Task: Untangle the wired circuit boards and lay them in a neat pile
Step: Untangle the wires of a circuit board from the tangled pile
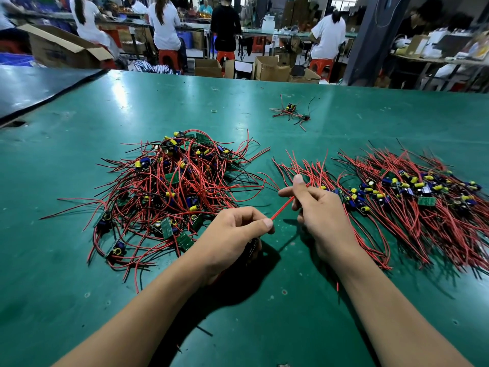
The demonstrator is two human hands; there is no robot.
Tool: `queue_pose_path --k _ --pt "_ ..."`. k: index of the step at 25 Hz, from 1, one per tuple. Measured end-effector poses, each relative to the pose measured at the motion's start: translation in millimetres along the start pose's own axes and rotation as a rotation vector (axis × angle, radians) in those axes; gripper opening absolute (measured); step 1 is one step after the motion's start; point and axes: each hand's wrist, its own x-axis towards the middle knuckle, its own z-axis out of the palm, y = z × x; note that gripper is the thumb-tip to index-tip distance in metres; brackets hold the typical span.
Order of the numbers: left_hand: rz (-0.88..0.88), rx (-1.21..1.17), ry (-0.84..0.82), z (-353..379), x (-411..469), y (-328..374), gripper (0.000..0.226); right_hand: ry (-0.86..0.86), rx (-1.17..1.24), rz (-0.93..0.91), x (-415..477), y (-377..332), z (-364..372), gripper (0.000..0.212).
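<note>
My left hand (238,231) pinches the near end of one thin red wire (284,205) between thumb and forefinger. My right hand (321,207) has its thumb and curled fingers closed round the same wire a little further up, so it runs taut between them just above the green rubber-topped table (264,300). Something dark sits under my left palm; it may be the board this lead belongs to, but I cannot tell.

To my left lies the tangled heap (172,186) of small green circuit boards with yellow and blue components, their loose red and black leads crossing every way. To my right is the combed pile (412,192), with boards in a band down the middle and wires fanned alongside one another.

I judge each piece feather-light: the boards stiff, the leads soft and springy and apt to snag on their neighbours. The solder joints are probably the weak spot, so I would rather hold a board by its edges and draw each wire through my fingers than yank on a lead. A few stray wired boards (291,112) lie well apart, further up the table.
</note>
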Motion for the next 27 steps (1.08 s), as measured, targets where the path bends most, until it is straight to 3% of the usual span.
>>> queue_pose_path --k 3,5,10,14,16,19,22,27 --pt "-0.014 -0.005 -0.010 -0.2 0.1 -0.6 0.017 0.117 -0.179 -0.175 0.9 2.8 -4.2 0.038" --pt "-0.017 -0.006 -0.013 -1.1 0.2 -1.1 0.017 0.169 -0.173 -0.203 0.3 0.9 -4.7 0.040" --pt "0.003 0.011 -0.010 -1.6 -0.2 -2.4 0.018 -0.013 0.486 0.210 -1.8 -14.5 0.4 0.050" --pt "0.004 0.018 0.015 -0.4 0.5 -5.6 0.016 -0.125 0.703 0.403 -3.6 -20.4 -2.3 0.043" --pt "-0.010 -0.041 0.056 1.7 0.6 -5.2 0.021 -0.152 0.651 0.404 -6.3 -22.0 -2.9 0.057" --pt "-0.106 -0.220 0.104 2.2 3.2 0.7 0.051 -0.133 0.554 0.378 -9.3 -23.7 -2.4 0.079" --pt "-0.171 -0.303 0.080 -0.7 6.1 4.1 0.072 -0.103 0.548 0.355 -10.9 -24.3 -2.6 0.082" --pt "-0.182 -0.370 0.039 -2.8 4.2 4.5 0.082 -0.121 0.488 0.249 -11.8 -20.8 -2.0 0.077"
